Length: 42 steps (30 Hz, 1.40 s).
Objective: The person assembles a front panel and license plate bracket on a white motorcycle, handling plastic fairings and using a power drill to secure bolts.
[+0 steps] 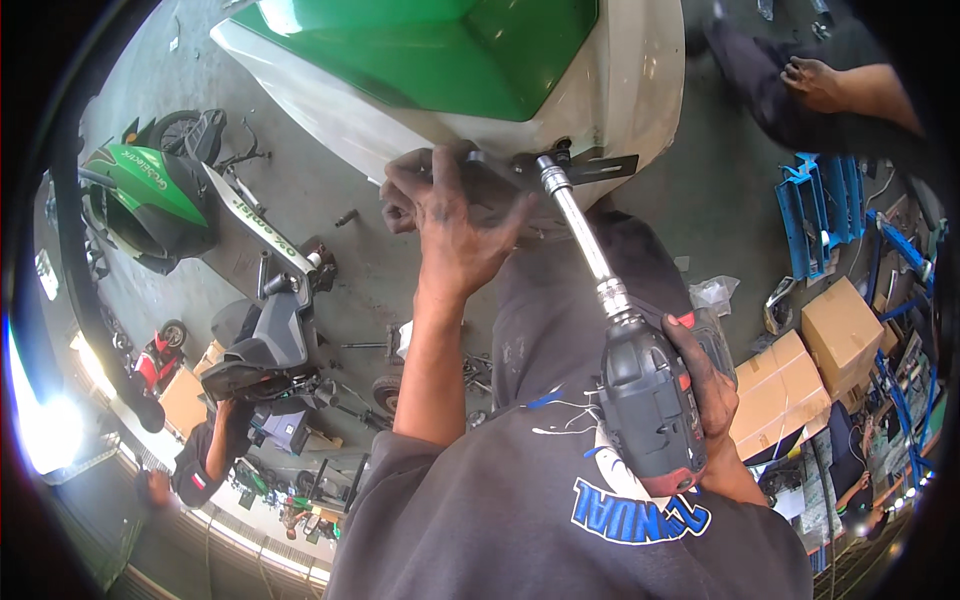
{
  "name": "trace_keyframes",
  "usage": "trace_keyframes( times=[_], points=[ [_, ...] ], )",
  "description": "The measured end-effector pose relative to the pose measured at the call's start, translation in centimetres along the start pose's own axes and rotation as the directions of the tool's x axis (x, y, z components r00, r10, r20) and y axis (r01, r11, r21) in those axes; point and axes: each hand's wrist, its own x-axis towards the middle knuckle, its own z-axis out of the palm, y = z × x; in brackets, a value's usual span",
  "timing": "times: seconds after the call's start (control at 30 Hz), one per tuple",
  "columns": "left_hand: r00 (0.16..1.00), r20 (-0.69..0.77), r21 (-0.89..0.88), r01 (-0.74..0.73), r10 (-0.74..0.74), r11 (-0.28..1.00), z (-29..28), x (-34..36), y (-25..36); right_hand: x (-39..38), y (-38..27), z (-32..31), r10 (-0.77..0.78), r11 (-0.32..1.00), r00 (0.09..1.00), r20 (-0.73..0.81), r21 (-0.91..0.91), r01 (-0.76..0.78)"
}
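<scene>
My right hand (708, 385) is wrapped round the grip of a black and red cordless impact driver (650, 400). From its nose runs a long silver extension bar (583, 232), whose socket (551, 174) meets the black bracket (603, 168) at the lower edge of a white and green scooter body panel (640, 90). At that same edge, my left hand (445, 215) has its fingers curled on the dark bracket, with the thumb out toward the socket. The fastener inside the socket is hidden.
At upper right, another person's hand (815, 85) rests on dark trousers. Blue metal frames (820, 215) and cardboard boxes (785, 390) stand at right. On the left are a green scooter body (150, 200) and a partly stripped scooter (270, 340), with a co-worker's arm (217, 440) beside it.
</scene>
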Motion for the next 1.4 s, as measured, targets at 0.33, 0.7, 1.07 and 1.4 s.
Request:
trace_keyframes(
  times=[0.33, 0.7, 1.07, 1.4],
  points=[
    [0.973, -0.047, 0.398, -0.19, 0.227, 0.897, -3.9, -0.7, -1.0, -0.1, 1.0, -0.1, 0.048, 0.994, 0.998, -0.038, 0.1, -0.044],
    [0.965, 0.174, -0.784, 0.256, -0.194, 0.565, -3.5, -1.5, -11.4, -0.7, 2.7, 0.1, 0.104, 0.968, 0.99, -0.1, 0.237, -0.077],
    [0.837, 0.532, -0.809, 0.458, 0.129, 0.369, -2.0, 0.3, -11.9, -3.2, 2.6, 4.5, 0.149, 0.951, 0.959, -0.243, 0.302, -0.071],
    [0.768, 0.607, -0.787, 0.545, 0.203, 0.289, -0.5, 0.5, -12.3, -6.8, 1.9, 8.0, -0.053, 0.994, 0.879, -0.474, -0.113, -0.001]
  ],
)
